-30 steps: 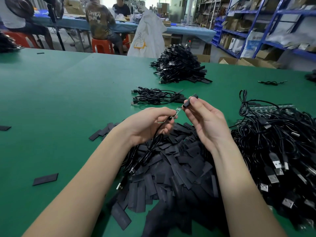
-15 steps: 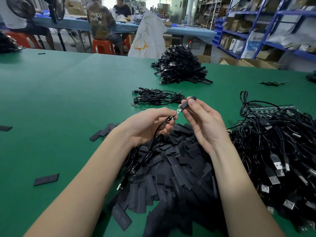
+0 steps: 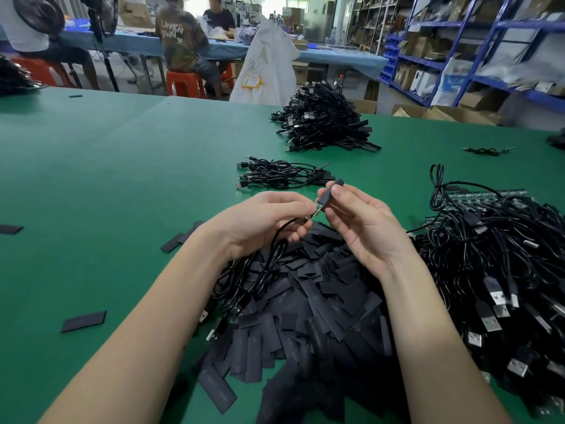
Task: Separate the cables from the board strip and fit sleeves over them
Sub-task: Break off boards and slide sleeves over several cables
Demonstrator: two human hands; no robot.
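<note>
My left hand [image 3: 263,223] pinches the end of a black cable [image 3: 275,255] just behind its small green board tip [image 3: 316,211]. My right hand [image 3: 363,228] pinches a black sleeve [image 3: 329,192] between thumb and fingers, and the sleeve's lower end sits over the board tip. The cable loops down onto a heap of flat black sleeves [image 3: 305,316] below my hands. At the right lies a tangle of black USB cables [image 3: 504,270] on green board strips [image 3: 483,195].
A small bundle of cables [image 3: 275,175] lies just beyond my hands, and a large pile of cables [image 3: 324,123] farther back. Loose sleeves [image 3: 84,321] are scattered on the green table [image 3: 107,179]. People sit at a blue table behind.
The sleeve has slid down over the board tip, so less of the tip shows between my hands. Both hands stayed nearly in place.
</note>
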